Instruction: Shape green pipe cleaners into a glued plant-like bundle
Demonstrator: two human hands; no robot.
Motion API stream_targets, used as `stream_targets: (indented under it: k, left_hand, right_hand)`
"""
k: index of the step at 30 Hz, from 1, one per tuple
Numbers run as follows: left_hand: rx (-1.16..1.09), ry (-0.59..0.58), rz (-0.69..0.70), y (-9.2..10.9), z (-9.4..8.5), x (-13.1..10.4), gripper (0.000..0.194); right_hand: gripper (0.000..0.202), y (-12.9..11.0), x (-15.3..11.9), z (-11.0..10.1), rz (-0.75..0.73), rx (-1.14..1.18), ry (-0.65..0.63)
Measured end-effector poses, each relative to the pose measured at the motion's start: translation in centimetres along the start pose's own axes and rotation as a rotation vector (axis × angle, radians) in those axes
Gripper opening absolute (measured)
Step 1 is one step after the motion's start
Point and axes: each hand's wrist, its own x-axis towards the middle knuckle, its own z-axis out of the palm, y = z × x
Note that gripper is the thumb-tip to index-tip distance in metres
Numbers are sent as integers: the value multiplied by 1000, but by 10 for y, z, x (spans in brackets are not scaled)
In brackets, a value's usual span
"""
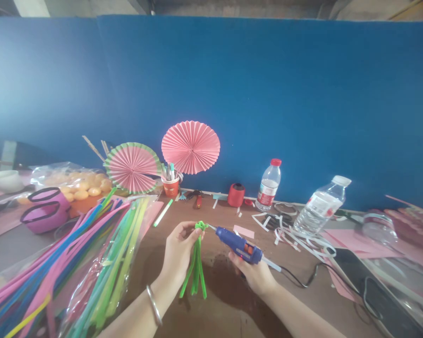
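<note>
My left hand [179,245] pinches a bundle of green pipe cleaners [196,267] just under its looped top, and the loose stems hang down over the table. In my right hand [252,272] is a blue glue gun [238,245], gripped by its handle, with a white glue stick [271,264] poking out of the back. The nozzle points left and meets the looped green top, or comes very near it; I cannot tell whether it touches. A silver bangle circles my left wrist.
Bundled coloured pipe cleaners [102,263] fill the left. Behind stand pink paper fans [191,147], a red pen cup [171,187] and a red speaker-like object [236,195]. Two water bottles [269,185], white strips [292,234], a black cord [308,281] and a phone [373,291] occupy the right.
</note>
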Motion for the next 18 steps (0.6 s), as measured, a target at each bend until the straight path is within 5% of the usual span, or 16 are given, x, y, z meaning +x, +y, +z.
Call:
stream_targets:
  k: [18]
  left_hand:
    - [77,-1,67,-1,-1,-2,25]
  right_hand:
    - [33,-11,-1,-1,-21,55,-34]
